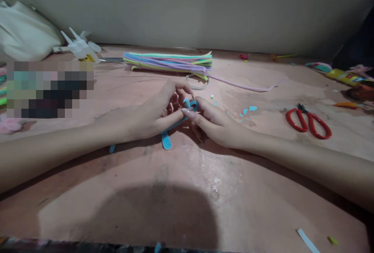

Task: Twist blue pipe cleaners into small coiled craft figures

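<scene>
Blue pipe cleaner [175,125] mid-tabletop [187,190], left hand [152,118] and right hand [216,122] both pinched tight on loop. Best keep curl snug, twist slow. Red scissors [308,122] far right.

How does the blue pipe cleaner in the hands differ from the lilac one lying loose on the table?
The blue pipe cleaner is bent into a loop and pinched between left hand and right hand; the lilac pipe cleaner lies nearly straight, untouched. The blue is near the person; the lilac lies farther back, trailing from the bundle. Both are thin, fuzzy stems.
</scene>
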{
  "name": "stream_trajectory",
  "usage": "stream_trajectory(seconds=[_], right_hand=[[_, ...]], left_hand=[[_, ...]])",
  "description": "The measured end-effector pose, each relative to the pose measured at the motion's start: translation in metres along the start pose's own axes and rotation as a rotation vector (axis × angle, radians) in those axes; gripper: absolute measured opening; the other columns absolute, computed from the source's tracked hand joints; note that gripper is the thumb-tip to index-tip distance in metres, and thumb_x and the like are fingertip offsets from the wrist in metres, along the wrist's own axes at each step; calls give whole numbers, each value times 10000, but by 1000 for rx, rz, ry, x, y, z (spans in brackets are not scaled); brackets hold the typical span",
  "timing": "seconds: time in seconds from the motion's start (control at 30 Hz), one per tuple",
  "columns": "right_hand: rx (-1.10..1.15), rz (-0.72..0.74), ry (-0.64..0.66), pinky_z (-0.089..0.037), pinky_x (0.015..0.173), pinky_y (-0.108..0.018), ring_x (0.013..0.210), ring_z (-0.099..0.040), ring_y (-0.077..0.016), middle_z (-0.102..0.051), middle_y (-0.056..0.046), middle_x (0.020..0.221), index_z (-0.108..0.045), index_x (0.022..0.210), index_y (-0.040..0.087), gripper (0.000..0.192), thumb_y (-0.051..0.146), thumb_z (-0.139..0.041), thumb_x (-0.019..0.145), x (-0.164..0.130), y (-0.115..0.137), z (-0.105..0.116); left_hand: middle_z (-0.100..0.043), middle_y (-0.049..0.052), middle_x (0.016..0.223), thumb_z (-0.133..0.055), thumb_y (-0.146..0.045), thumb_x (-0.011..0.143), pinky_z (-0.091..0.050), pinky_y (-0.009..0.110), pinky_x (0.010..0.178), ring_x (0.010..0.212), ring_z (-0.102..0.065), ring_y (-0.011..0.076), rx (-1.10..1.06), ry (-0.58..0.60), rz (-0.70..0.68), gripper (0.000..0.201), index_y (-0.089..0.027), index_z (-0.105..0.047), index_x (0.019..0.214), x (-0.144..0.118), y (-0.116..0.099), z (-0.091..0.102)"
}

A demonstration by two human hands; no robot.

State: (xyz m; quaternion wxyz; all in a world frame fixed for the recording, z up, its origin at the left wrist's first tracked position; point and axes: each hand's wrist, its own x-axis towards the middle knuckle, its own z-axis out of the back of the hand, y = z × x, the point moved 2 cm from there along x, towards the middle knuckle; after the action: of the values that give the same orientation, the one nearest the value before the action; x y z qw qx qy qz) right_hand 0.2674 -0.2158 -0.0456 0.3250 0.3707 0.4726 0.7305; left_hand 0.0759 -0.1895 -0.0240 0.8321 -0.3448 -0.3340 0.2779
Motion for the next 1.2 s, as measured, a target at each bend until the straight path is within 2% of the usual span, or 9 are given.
stream_trajectory(seconds=[0.23, 0.33, 0.43, 0.53, 0.63, 0.77, 0.87, 1.0, 1.2], right_hand=[[527, -103, 146, -597, 926, -327, 957, -703, -158, -716, -11, 933, -676, 1001, 203, 259, 447, -759, 1023, 6, -4, -8], [653, -152, 111, -588, 750, -258, 754, -670, -125, -658, 26, 759, -684, 968, 206, 278, 464, -777, 1009, 5, -7, -11], [638, -241, 92, -448, 478, -204, 505, -548, -97, -593, 61, 604, -683, 997, 210, 305, 507, -746, 1022, 3, -10, -10], [623, -292, 80, -410, 412, -215, 437, -540, -115, -597, 63, 556, -657, 1008, 221, 349, 566, -708, 1031, 2, -10, -7], [676, -288, 66, -458, 462, -203, 453, -526, -92, -585, 78, 569, -673, 1015, 209, 303, 504, -745, 1025, 3, -9, -7], [817, -237, 121, -627, 807, -242, 710, -684, -92, -688, 45, 750, -726, 1076, 195, 235, 347, -857, 955, 4, -5, -11], [844, -238, 154, -649, 904, -302, 814, -730, -116, -727, 24, 829, -714, 1029, 201, 245, 333, -891, 922, 3, -2, -13], [754, -329, 83, -590, 625, -216, 576, -600, -58, -746, 22, 820, -691, 985, 195, 295, 401, -892, 920, 2, -5, -12], [776, -251, 69, -615, 664, -262, 580, -624, -80, -722, 56, 753, -700, 1075, 228, 336, 400, -920, 888, 3, -3, -14]], left_hand=[[-658, 23, 953, -712, -407, 1012, -497, 232, 469, 661, -640, 139, -244, 163, 174, 268, -251, -557, 1166, 3, 5, 7], [-648, 1, 863, -711, -431, 1023, -497, 234, 500, 641, -631, 133, -313, 124, 198, 233, -247, -588, 1093, 4, 9, 6], [-622, -16, 776, -698, -428, 1040, -472, 228, 500, 611, -598, 123, -286, 26, 182, 203, -240, -623, 1047, 8, 7, 5], [-626, -20, 770, -739, -406, 1020, -474, 226, 507, 602, -591, 115, -257, -17, 169, 199, -234, -640, 1038, 12, 3, 8], [-624, -24, 736, -765, -411, 1005, -448, 216, 482, 570, -571, 105, -276, 19, 197, 232, -219, -639, 980, 14, 2, 10], [-612, -28, 669, -739, -429, 1025, -429, 214, 470, 544, -556, 103, -304, 111, 275, 294, -205, -608, 887, 12, 2, 7], [-613, -31, 728, -764, -457, 1007, -466, 220, 512, 589, -563, 99, -238, -31, 189, 316, -215, -593, 898, 11, 1, 8], [-587, -14, 932, -774, -503, 995, -544, 268, 614, 707, -606, 106, -132, -248, -15, 352, -231, -562, 926, 10, -2, 12], [-592, 20, 1050, -733, -609, 1006, -535, 306, 766, 936, -580, 156, -12, -236, -77, 426, -220, -571, 941, 7, -1, 10]])
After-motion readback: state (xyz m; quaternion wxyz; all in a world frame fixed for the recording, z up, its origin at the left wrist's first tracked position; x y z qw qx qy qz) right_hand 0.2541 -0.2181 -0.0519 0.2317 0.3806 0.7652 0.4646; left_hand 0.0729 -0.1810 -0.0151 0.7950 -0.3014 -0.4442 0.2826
